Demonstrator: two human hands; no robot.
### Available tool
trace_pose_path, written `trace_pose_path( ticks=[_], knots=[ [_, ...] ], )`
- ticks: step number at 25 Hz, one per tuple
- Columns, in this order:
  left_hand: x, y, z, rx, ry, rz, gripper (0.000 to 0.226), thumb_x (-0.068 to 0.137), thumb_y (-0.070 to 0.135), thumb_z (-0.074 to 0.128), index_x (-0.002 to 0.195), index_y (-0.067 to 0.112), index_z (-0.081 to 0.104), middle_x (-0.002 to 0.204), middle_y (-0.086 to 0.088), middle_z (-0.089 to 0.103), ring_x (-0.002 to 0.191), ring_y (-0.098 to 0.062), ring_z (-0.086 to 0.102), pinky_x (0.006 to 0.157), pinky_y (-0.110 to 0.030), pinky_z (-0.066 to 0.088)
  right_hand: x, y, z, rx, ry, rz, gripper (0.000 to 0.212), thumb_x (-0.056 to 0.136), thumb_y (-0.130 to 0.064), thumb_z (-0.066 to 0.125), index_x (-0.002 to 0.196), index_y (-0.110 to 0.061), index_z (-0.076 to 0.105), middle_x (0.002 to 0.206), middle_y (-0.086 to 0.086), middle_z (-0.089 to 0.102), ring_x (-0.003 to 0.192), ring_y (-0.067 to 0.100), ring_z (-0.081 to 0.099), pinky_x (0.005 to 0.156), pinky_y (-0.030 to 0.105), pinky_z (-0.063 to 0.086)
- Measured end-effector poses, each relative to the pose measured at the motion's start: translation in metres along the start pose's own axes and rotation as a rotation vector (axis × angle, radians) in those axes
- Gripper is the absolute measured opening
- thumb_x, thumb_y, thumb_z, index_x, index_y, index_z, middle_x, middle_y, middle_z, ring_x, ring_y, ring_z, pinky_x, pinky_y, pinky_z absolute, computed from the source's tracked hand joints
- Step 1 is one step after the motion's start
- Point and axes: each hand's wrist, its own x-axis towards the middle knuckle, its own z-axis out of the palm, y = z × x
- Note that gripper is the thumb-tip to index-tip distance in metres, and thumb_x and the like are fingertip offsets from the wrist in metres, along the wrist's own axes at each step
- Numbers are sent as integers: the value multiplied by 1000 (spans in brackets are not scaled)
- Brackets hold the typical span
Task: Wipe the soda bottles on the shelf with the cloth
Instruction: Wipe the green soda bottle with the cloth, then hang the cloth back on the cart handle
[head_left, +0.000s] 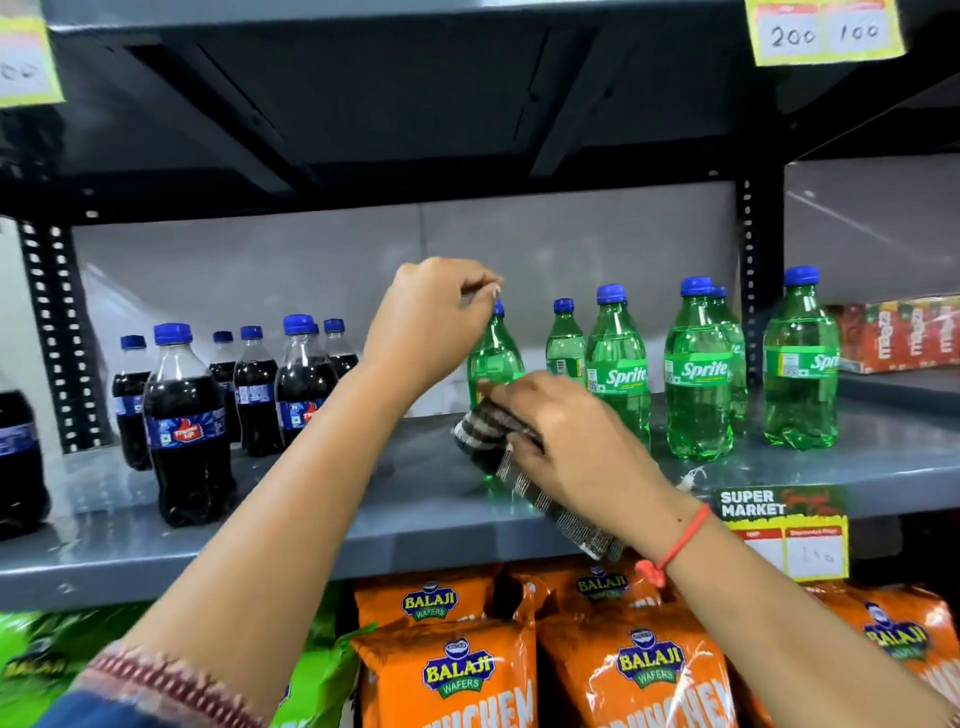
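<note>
- Left hand up at centre frame, wrist bent, knuckles high, fingertips pinched together right over the blue cap of a green Sprite bottle — whether they actually grip that cap is hard to call through the blur.
- The left forearm runs in from the lower left corner on a long diagonal, a patterned sleeve bunched at the elbow end.
- Right hand sits just below and right of centre, palm down, fingers curled and closed over a dark striped cloth, pressing it against the lower body of that same bottle.
- The cloth wraps the bottle's base, and its loose tail trails down and right past the front lip of the grey shelf.
- A red thread bracelet circles the right wrist; that forearm comes in from the lower right corner.
- The bottle being handled stands on the shelf at mid-frame, leftmost of the green group; the other Sprite bottles stand upright to its right, spaced apart, blue caps on.
- Left of centre, a cluster of dark cola bottles stands upright on the same shelf, well clear of both hands.
- Below the shelf edge, orange Balaji wafer bags fill the bottom of the frame, with green bags at lower left.
- A supermarket price tag hangs on the shelf lip at right, just beside the right wrist.
- Yellow price cards sit in the upper right corner.
</note>
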Motion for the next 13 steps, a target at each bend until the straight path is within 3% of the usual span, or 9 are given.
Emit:
trace_pose_path(
  ticks=[3, 5, 7, 9, 13],
  knots=[
    [-41, 0, -33, -170, -238, -126, 12, 81, 28, 60, 86, 25, 71, 84, 0, 75, 83, -20, 66, 71, -35, 52, 7, -6, -15, 171, 52, 60, 54, 76, 0, 59, 126, -17, 49, 103, 9, 55, 94, 26, 54, 82, 35, 47],
    [-65, 2, -54, -440, -429, -219, 20, 75, 17, 68, 94, 23, 68, 88, 1, 75, 84, -11, 67, 70, -25, 55, 11, -14, -22, 277, 20, 93, 52, 74, -3, 60, 121, -26, 54, 97, 2, 51, 87, 15, 51, 78, 18, 41],
    [-82, -2, -66, -520, -509, -244, 33, 67, 5, 71, 96, 18, 64, 89, 2, 71, 81, -3, 66, 69, -14, 50, 14, -25, -26, 389, -31, 88, 45, 70, -4, 62, 107, -30, 61, 92, -1, 51, 81, 10, 49, 71, 0, 32],
    [-94, 0, -73, -470, -485, -238, 30, 67, -3, 70, 89, 17, 62, 82, 2, 67, 72, 0, 62, 64, -14, 49, 16, -36, -29, 449, -100, 75, 37, 67, -7, 65, 91, -34, 59, 86, -7, 49, 79, 6, 49, 65, 0, 31],
    [-117, 6, -95, -379, -470, -253, 27, 72, -1, 68, 87, 19, 62, 84, -4, 65, 78, -9, 59, 77, -26, 52, 12, -59, -33, 439, -226, 20, 33, 64, -15, 75, 69, -32, 48, 79, -10, 44, 77, 13, 45, 63, 11, 33]
  ],
)
